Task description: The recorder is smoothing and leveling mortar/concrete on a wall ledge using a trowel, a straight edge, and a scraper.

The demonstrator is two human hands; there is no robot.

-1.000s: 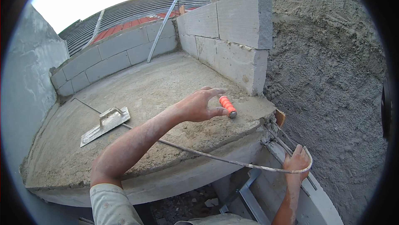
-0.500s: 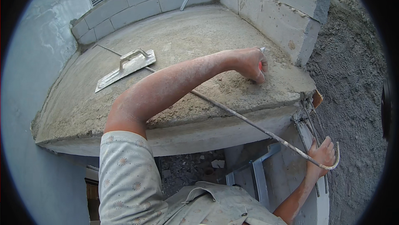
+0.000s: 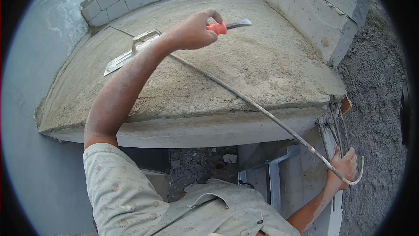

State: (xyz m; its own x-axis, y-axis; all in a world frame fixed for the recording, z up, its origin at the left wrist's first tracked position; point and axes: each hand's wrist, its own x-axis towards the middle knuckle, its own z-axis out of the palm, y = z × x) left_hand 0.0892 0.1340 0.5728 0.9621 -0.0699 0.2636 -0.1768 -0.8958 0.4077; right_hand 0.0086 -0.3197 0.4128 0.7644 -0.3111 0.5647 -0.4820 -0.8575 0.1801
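Head view: left hand (image 3: 192, 31) grip holds orange-handled tool (image 3: 227, 26); right hand (image 3: 345, 166) grip holds bent rod (image 3: 262, 110).

Orange tool handle (image 3: 217, 28), grey concrete slab (image 3: 244, 70), beige shirt (image 3: 131, 196) with small flower pattern

A flat plastering float (image 3: 131, 55) with a raised handle lies on the rough, sandy top of a curved concrete slab (image 3: 244, 70), well to the left of its middle. A low wall of pale grey blocks (image 3: 301, 0) borders the slab at the back and on the right, and beyond it rises a coarse, dark rendered wall (image 3: 375, 74). Below the slab's rounded edge, loose rubble (image 3: 196, 164) lies on the ground beside a grey metal frame (image 3: 273, 179).
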